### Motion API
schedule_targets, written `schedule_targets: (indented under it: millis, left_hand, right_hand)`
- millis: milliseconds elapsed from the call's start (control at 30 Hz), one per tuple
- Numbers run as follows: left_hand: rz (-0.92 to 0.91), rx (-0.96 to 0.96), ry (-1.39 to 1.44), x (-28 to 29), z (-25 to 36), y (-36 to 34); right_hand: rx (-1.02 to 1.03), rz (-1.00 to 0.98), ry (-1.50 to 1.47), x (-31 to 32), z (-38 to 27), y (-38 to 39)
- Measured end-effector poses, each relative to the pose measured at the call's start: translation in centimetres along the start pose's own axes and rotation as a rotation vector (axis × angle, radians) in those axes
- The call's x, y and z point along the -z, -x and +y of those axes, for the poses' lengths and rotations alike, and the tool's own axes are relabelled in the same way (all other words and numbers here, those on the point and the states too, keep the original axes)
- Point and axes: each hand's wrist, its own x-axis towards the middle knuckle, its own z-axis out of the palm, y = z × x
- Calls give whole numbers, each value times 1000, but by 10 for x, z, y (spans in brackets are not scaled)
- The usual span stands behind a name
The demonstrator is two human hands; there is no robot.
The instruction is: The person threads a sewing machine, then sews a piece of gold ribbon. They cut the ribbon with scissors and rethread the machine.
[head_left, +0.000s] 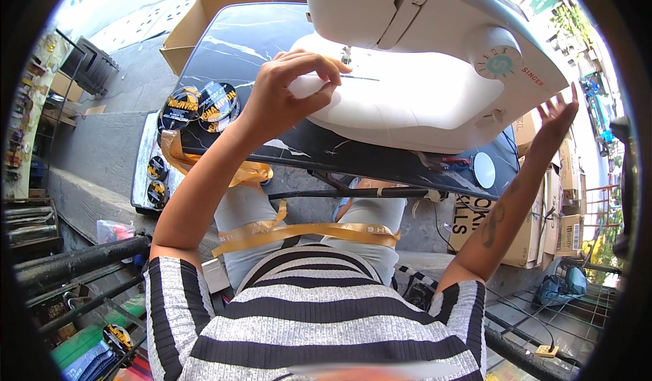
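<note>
A white sewing machine (435, 119) stands on a black marble-patterned table (244, 34). My left hand (299, 85) is raised beside its needle area, thumb and fingertips pinched together. What lies between them, if anything, is too small to make out. At the machine's right end, my right hand (560, 116) reaches up with its fingers stretched along the side; the machine's body hides part of the contact. A gold ribbon (309, 233) with printed lettering lies across my lap, and more of it (251, 172) bunches at the table's near left edge.
Round black-and-gold badges (219, 106) lie at the table's left. A white disc (484, 170) and a red-handled tool (456, 164) sit near its right front corner. Cardboard boxes (519, 225) stand to the right, with an open box (204, 24) behind. Metal racks flank me.
</note>
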Motion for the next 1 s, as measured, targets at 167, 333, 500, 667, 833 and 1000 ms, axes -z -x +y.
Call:
schedule_targets:
  millis: [167,333,500,667,833,1000]
  left_hand:
    - [-12,-24,-20,0,3,0]
    - [-36,-31,-89,-2,6,0]
    - [-50,9,-74,0,5,0]
    - [-57,49,-44,-1,5,0]
    - [-55,25,-73,-1,6,0]
    - [-55,7,-72,-1,7,0]
  right_hand:
    - [-122,-163,-1,3,33,-28]
    - [-203,-257,-312,7,46,-39]
    - [-224,-359,-586,16,52,-37]
    - [-217,-387,-633,18,49,-28]
    - [-176,-407,-573,17,57,-33]
    - [-184,-401,-405,19,68,-50]
